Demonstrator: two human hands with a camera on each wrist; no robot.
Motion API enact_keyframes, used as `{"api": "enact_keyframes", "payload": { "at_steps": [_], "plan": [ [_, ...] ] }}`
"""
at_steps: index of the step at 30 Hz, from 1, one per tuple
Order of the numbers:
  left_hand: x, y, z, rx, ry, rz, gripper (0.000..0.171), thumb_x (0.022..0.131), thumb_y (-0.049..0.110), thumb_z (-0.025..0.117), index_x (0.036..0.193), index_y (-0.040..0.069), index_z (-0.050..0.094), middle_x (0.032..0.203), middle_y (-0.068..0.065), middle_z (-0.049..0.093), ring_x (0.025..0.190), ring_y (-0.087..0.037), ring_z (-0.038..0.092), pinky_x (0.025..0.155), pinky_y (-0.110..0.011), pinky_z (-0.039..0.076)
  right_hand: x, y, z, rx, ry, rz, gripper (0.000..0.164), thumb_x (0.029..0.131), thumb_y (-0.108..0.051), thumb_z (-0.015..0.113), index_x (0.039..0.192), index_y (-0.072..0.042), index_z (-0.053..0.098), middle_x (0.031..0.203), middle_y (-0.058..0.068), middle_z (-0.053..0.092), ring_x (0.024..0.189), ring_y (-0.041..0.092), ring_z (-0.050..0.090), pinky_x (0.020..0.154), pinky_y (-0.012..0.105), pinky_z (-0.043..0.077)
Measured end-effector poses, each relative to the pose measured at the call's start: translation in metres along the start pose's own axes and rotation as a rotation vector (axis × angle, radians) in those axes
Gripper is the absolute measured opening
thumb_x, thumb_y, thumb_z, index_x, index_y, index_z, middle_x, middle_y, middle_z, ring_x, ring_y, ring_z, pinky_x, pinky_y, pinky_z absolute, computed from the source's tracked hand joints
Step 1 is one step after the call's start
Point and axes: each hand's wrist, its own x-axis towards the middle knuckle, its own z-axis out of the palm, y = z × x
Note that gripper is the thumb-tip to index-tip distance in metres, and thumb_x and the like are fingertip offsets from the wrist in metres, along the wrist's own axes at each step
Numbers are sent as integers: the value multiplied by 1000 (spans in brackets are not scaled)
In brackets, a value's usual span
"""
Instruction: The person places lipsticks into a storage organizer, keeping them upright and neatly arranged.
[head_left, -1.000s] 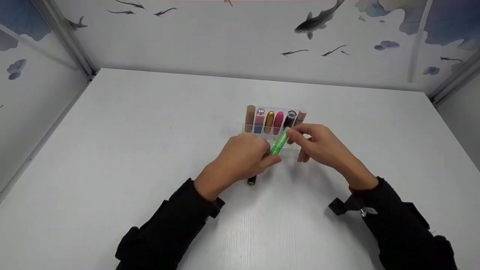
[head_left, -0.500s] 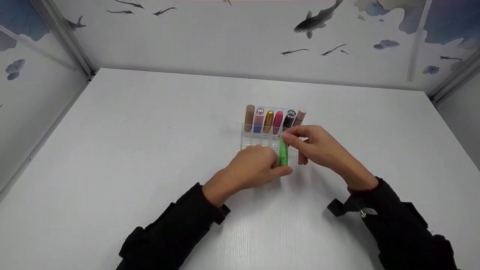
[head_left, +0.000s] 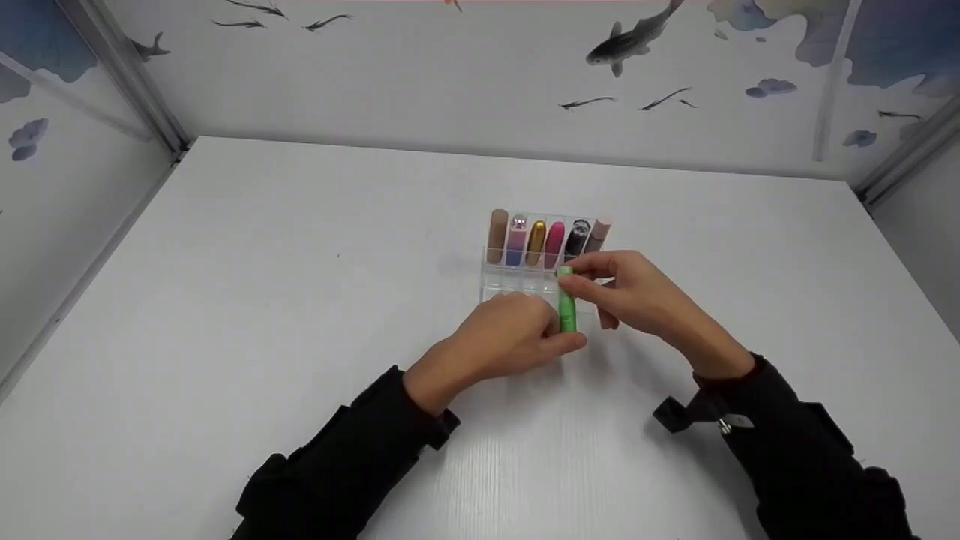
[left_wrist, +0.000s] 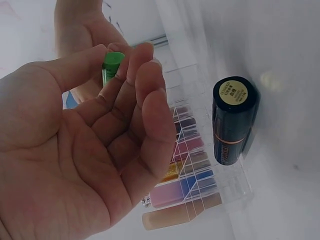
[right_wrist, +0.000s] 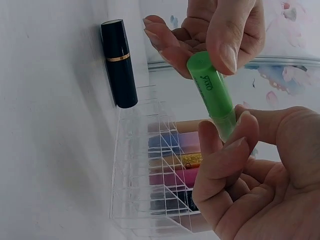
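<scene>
A green lip balm tube [head_left: 567,307] with a paler, translucent cap is held between both hands in front of the organizer. My left hand [head_left: 514,330] pinches its green base between thumb and index finger, as the right wrist view shows; the other fingers curl loosely. At the cap end, my right hand [head_left: 634,289] grips with thumb and fingertips. A black lipstick tube [right_wrist: 120,65] with a gold band stands on the table under the hands; the left wrist view shows the label on the end of this black lipstick [left_wrist: 232,120]. It is hidden in the head view.
Just beyond the hands stands a clear acrylic organizer [head_left: 499,279]. Its back row holds several tubes, among them a brown tube [head_left: 498,236], a gold tube [head_left: 535,241] and a pink tube [head_left: 554,244]. Printed panels border the white table [head_left: 300,315].
My left hand has moved right and nearer to me, swinging the slanted green tube nearly straight in line with the view. The black lipstick, partly visible earlier, is now covered by my left hand.
</scene>
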Motion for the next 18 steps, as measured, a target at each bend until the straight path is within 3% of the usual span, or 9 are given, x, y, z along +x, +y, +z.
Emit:
{"api": "enact_keyframes", "payload": {
  "at_steps": [6,10,14,18],
  "plan": [
    [1,-1,0,-11,21,-20,49,117,36,74,77,9,67,61,7,43,61,-11,44,60,-23,32,-1,0,-1,59,48,-19,39,116,-23,74,142,6,76,102,-2,74,57,8,55,59,24,49],
    [0,-1,-3,-14,51,-25,46,115,37,76,83,4,78,61,7,46,61,-9,45,60,-24,31,-3,-1,-1,93,132,-40,39,116,-24,75,142,5,76,105,0,74,59,9,56,59,24,49],
    [0,-1,-7,21,116,-54,36,114,36,79,103,3,89,68,3,62,65,-9,50,62,-23,35,-6,-2,0,91,260,-97,37,115,-21,76,142,3,75,114,7,75,60,9,60,60,22,54],
    [0,-3,-11,74,186,-110,29,116,30,76,118,4,88,92,-8,83,77,-14,60,71,-26,46,-8,-4,2,63,353,-175,31,114,-13,76,140,3,74,115,14,74,59,9,62,61,19,56]
  ]
}}
